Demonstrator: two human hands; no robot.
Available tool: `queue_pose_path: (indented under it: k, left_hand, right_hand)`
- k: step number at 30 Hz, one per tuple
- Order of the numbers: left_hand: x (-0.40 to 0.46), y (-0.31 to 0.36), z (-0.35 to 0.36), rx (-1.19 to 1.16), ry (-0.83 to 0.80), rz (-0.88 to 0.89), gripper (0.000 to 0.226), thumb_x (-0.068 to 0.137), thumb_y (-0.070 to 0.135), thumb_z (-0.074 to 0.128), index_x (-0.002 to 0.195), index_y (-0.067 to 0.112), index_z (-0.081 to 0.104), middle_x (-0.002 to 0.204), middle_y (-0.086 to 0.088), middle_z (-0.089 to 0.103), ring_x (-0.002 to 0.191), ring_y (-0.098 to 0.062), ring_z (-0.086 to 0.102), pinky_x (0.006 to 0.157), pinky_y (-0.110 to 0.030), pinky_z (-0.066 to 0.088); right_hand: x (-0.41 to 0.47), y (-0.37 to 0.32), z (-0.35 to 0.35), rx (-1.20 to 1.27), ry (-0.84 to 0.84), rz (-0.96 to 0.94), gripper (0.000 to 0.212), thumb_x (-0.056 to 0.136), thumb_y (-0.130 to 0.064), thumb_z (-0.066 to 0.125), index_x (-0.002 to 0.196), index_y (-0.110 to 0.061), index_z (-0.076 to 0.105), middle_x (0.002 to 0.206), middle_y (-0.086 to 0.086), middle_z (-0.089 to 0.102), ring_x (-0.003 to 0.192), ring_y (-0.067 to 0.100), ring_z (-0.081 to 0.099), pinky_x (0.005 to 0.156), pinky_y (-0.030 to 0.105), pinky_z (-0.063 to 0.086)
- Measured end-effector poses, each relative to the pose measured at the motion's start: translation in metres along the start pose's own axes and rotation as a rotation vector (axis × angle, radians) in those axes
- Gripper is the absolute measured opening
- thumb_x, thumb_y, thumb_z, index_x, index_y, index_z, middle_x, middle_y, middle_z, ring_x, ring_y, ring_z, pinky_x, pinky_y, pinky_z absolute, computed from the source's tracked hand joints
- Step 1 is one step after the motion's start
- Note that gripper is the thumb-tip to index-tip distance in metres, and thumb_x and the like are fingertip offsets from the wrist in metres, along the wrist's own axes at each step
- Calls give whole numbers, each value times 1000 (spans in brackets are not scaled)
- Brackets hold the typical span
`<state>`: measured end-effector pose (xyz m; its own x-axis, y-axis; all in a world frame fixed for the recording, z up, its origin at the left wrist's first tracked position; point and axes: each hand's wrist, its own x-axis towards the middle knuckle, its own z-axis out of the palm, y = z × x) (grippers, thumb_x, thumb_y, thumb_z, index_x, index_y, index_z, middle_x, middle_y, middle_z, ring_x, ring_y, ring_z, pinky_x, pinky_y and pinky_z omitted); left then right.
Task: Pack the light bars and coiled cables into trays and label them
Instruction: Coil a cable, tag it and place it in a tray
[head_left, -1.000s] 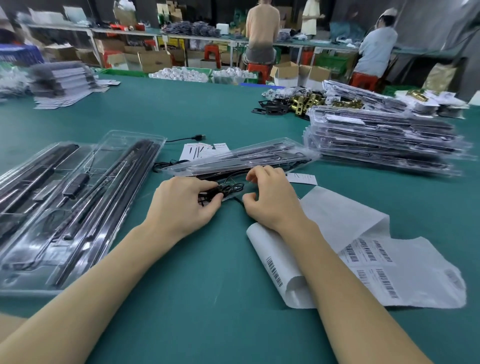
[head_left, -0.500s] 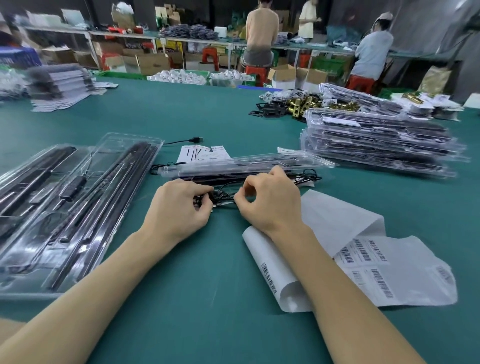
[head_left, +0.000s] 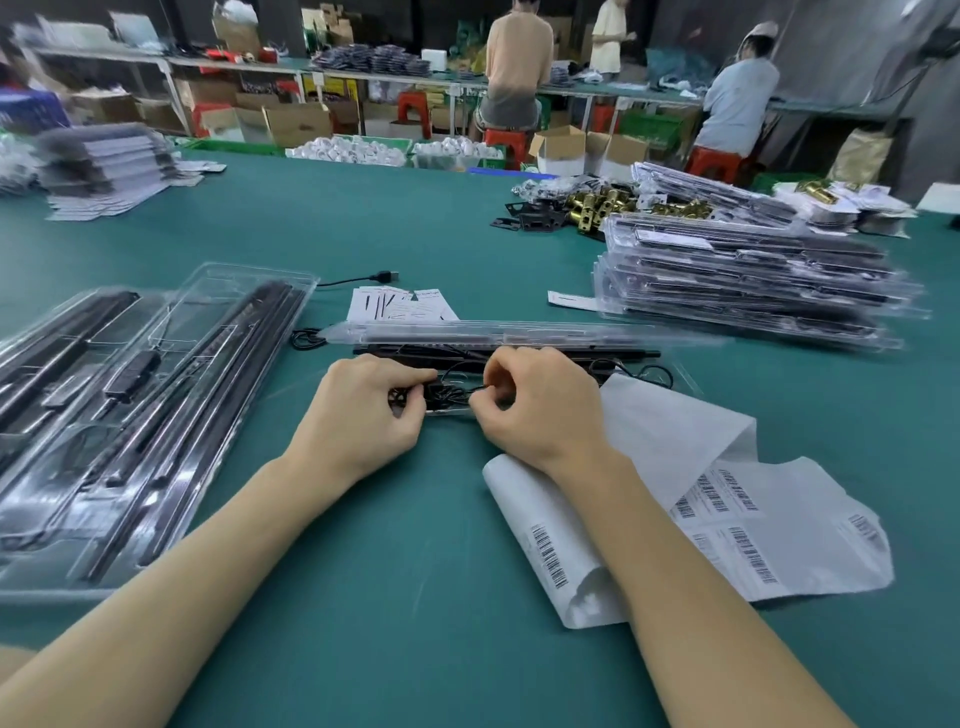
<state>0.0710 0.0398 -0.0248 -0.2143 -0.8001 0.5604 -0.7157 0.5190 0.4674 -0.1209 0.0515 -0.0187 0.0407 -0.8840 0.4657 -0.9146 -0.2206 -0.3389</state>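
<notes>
**Hands on coiled cable at open tray**

Hands meet at frame centre over a green table (head_left: 363, 234). The left hand (head_left: 363, 410) has its fingers curled, pinching the coiled cable (head_left: 441, 392) at its left end. The right hand (head_left: 540, 405) is curled as well, thumb and forefinger pinching the same black cable at its right end. The cable lies bunched between both hands, in the near edge of a clear tray (head_left: 519, 332) whose lid stands raised at 12 o'clock from the hands. A black light bar (head_left: 597, 353) lies along that tray, just beyond the knuckles.

At 4 o'clock, under the right forearm, lies a curled sheet of barcode labels (head_left: 727, 519). At 9 o'clock sit two open trays with dark bars (head_left: 156, 405). At 12 o'clock, beyond the lid, lie a printed leaflet (head_left: 400, 304) and a USB plug (head_left: 384, 275). At 2 o'clock stands a stack of packed trays (head_left: 753, 280); brass fittings (head_left: 597, 205) lie behind it.
</notes>
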Motion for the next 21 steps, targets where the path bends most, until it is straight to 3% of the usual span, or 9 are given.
queue_pose_path:
  k: [3,6,9,13,17,21]
  left_hand:
    - [3,-2,2,-60,13,-16,23,81,5,69,95,17,82,90,4,77,65,-1,58,71,-6,44]
    - [7,-6,-1,-101,9,-73,20,79,4,73,90,18,83,88,5,75,77,-7,67,76,-21,55]
    - [10,-8,-5,-104,-17,-93,17,79,6,77,89,19,82,88,6,73,83,-7,66,77,-23,56]
    - [10,-7,-8,-39,-82,-15,15,84,7,74,95,14,82,95,-1,73,84,-10,63,85,-30,57]
    - [15,-6,-15,27,-144,-10,21,81,29,80,98,18,81,96,-1,76,90,-16,68,90,-25,49]
    - [15,-4,-15,14,-138,-82,27,77,40,82,95,21,82,81,-1,76,71,-12,68,82,-32,56]
  right_hand:
    - [-1,2,0,134,-3,-61,25,80,-36,63,104,-28,66,91,-13,61,88,9,56,71,27,46]
    - [-1,-3,3,235,-70,-133,18,86,-29,70,102,-23,75,99,-6,65,85,10,56,81,32,51]
    - [3,-3,4,316,-45,-117,11,84,-20,77,95,-19,79,87,-1,64,67,11,53,78,35,51]
    - [5,-5,7,323,-5,-63,3,80,-15,79,84,-15,79,81,3,65,65,15,61,77,40,54]
    - [3,-11,11,319,22,-46,4,81,-12,74,82,-12,78,91,3,67,71,19,63,76,39,56]
    - [2,-17,10,282,4,-17,8,81,-13,70,84,-13,78,90,5,68,76,24,66,78,40,55]
